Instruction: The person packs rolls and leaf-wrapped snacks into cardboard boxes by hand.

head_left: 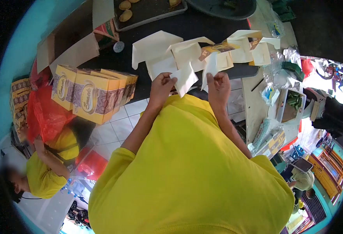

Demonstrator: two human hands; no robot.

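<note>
Cardboard box blank (196, 56), unfolded and cream on its inner side, lies spread across the dark counter (171, 27) in the upper middle of the frame, its flaps fanned out left and right. A strip of yellow-and-purple print shows where one panel turns up near the centre.

Left hand (161, 86) pinches a hanging flap at the near edge of the blank, thumb and fingers closed on the card. Right hand (218, 85) grips the next flap over, fingers curled round its lower edge. Both hands sit just below the counter's edge, near each other, with a loose white flap between them. Both forearms rise from a yellow shirt (191, 171) that fills the lower middle of the frame.

Folded boxes (93, 91), yellow with purple panels and an oval label, stand in a row at the counter's left end, touching one another. Behind them, upper left, brown cardboard sheets (68, 43) lean open. A small round cap (118, 46) lies on the counter near those sheets. A metal tray (148, 13) with a few golden pastries sits at the top edge of the frame.

Red plastic bag (42, 113) hangs at the left, below the folded boxes. Another person in a yellow shirt (42, 171) is at the lower left, over white floor tiles. At the right, a pale wooden bench (257, 105) carries clear plastic bags and small packets; details there are too small to tell.
</note>
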